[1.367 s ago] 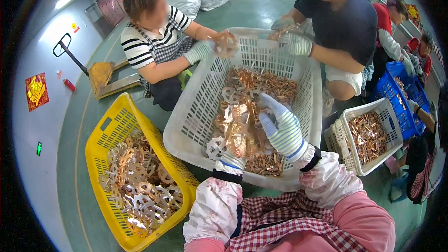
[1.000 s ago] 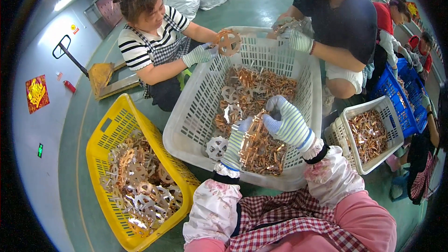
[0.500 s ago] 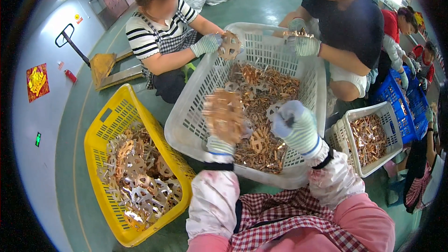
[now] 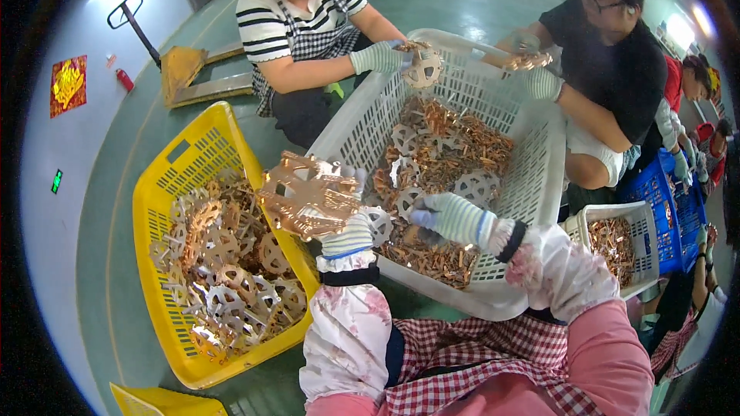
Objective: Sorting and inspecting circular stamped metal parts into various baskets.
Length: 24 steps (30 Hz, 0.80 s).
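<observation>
My left hand (image 4: 347,233), in a striped glove, grips a bundle of copper-coloured, spoked metal plates (image 4: 304,194) between the white basket (image 4: 358,119) and the yellow basket (image 4: 223,127). Over the near part of the white basket is my right hand (image 4: 451,218), also gloved, with its fingers bent together and pointing left. Its fingertips meet the edge of a round metal plate (image 4: 408,202); what they pinch, if anything, is hidden. Below them lie loose copper-coloured strips (image 4: 432,262). More round plates (image 4: 476,187) rest on the strips.
The yellow basket holds many similar plates (image 4: 227,296). Across the white basket, two people (image 4: 308,38) (image 4: 609,69) hold plates in gloved hands. To the right stand a smaller white basket (image 4: 647,243) and blue crates (image 4: 671,208). A yellow pallet jack (image 4: 181,77) stands far left.
My left hand has moved left with the bundle, from over the white basket toward the yellow one. My right hand has shifted left and down. The view has shifted too.
</observation>
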{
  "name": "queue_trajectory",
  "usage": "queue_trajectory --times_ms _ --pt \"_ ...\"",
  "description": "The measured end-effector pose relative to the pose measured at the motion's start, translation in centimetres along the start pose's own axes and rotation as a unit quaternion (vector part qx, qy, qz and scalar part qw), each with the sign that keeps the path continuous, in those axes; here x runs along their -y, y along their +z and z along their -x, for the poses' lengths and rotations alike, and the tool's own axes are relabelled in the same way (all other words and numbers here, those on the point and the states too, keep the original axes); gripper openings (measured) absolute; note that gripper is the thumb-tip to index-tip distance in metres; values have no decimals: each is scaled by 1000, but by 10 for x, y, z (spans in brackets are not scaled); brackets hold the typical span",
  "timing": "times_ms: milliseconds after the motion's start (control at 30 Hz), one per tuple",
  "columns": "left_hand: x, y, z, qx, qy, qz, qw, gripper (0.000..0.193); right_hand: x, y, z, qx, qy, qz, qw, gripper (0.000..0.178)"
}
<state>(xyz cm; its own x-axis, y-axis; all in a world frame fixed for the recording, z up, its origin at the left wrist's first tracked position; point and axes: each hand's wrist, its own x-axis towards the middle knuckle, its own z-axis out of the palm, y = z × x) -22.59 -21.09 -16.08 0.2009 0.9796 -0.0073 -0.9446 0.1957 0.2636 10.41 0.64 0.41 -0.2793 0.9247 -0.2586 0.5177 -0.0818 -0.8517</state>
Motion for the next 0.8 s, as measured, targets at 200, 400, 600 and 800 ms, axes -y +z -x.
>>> queue_trajectory --times_ms 200,400,600,800 --pt "-7 65 -136 -27 85 -37 995 64 24 36 -112 -33 137 -311 940 25" --pt "-15 127 -303 -46 128 -77 988 71 39 27 -220 1 -45 -524 851 49" --pt "10 136 -307 -54 150 -124 979 78 17 10 -272 -128 -75 -224 963 53" --pt "10 132 -299 8 -1 153 988 55 37 13 -171 -124 -190 186 956 38"
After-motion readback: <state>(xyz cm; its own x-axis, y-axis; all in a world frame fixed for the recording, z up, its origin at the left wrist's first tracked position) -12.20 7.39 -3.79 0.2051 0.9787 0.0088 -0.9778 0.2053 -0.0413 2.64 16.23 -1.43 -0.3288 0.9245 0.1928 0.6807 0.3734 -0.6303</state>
